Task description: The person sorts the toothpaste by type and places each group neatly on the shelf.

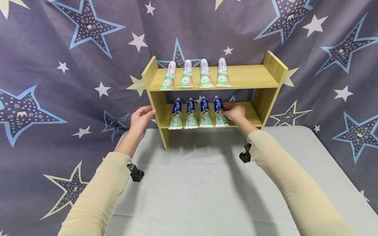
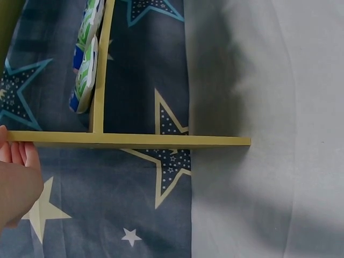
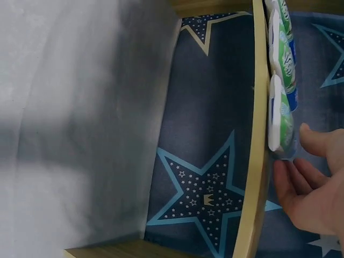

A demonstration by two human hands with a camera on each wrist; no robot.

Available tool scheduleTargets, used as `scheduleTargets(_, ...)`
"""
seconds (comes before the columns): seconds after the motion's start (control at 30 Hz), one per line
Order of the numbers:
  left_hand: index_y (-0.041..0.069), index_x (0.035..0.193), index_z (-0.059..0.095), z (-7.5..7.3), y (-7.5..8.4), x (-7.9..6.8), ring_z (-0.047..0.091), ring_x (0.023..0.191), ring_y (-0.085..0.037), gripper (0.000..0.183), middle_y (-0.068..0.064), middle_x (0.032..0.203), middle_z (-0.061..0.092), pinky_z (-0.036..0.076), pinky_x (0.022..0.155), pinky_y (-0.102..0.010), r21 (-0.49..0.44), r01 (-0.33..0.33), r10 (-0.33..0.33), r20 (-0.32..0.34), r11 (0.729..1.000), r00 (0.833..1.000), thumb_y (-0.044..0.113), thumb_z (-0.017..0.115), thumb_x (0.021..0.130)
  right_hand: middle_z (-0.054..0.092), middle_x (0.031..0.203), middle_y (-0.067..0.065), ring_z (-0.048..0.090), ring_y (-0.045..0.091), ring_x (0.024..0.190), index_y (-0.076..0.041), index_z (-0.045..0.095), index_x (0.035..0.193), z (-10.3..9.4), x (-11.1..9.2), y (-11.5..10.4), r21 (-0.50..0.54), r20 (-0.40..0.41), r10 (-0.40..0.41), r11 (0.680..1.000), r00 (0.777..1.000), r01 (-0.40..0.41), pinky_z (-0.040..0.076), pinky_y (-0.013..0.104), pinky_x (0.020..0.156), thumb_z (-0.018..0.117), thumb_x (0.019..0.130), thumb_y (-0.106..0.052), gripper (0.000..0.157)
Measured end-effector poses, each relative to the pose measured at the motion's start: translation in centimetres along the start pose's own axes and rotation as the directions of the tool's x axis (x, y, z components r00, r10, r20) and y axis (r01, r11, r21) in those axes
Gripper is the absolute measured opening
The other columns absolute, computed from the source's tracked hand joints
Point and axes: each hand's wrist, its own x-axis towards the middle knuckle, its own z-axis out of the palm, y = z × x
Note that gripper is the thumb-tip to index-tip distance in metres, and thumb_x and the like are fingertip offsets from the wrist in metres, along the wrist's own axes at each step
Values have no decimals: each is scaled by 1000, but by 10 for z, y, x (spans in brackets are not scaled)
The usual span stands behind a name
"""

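In the head view, my left hand (image 1: 141, 122) grips the front edge of the left side panel (image 2: 172, 140) of a wooden shelf (image 1: 248, 77). My right hand (image 1: 235, 112) is at the right end of the lower board's row, its fingers against the side of the last blue-and-green toothpaste tube (image 1: 220, 113). In the right wrist view, the thumb (image 3: 310, 137) stands over that tube, spread from the fingers. Three similar tubes lie left of it: one (image 1: 205, 113) beside it, then another (image 1: 191, 114), and the leftmost (image 1: 176, 114).
Several white-and-green toothpaste tubes (image 1: 205, 73) lie in a row on the upper board, caps toward the back. The shelf stands on a grey cloth-covered table (image 1: 192, 190). A dark curtain with stars (image 1: 200, 29) hangs behind and around it.
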Motion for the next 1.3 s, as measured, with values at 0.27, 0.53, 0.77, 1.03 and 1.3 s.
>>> scheduleTargets(0.27,14,89,61,0,-1,0,64,79,0,16,9,82,64,54,76,-8,-22,-5,4,-3,1000,1000,-1,63,88,67,122,12,59,29,121,-8,66,121,-20,-20,9,37,33,-19,999,999,17,41,40,110,73,84,-26,42)
scheduleTargets(0.53,14,89,60,0,-1,0,63,79,0,16,8,83,63,55,78,-9,-27,2,-2,-9,1000,1000,-2,63,88,66,123,17,68,19,104,-4,63,125,-41,-47,27,67,93,-46,997,995,40,54,15,75,70,87,-23,42)
scheduleTargets(0.77,14,89,61,2,-1,0,62,79,-1,15,8,83,63,54,77,-8,-30,5,-6,-20,1000,1000,0,64,88,75,93,-5,61,-12,70,5,61,121,-55,-70,57,200,143,-82,978,986,53,56,11,70,68,89,-16,39)
scheduleTargets(1.03,14,91,60,2,-1,1,62,80,-2,14,6,86,62,54,76,-8,-20,11,-12,-20,1000,1000,1,65,88,66,79,-23,62,-10,71,14,53,124,-64,-87,97,262,187,-73,965,980,21,56,12,71,65,91,-13,44)
scheduleTargets(1.3,15,90,60,2,0,0,61,81,-1,15,7,85,61,54,79,-9,-5,11,-11,-17,1000,1000,1,64,88,70,82,-17,62,-10,71,17,52,123,-67,-95,138,217,192,-19,976,981,-24,57,13,68,64,91,-12,44)
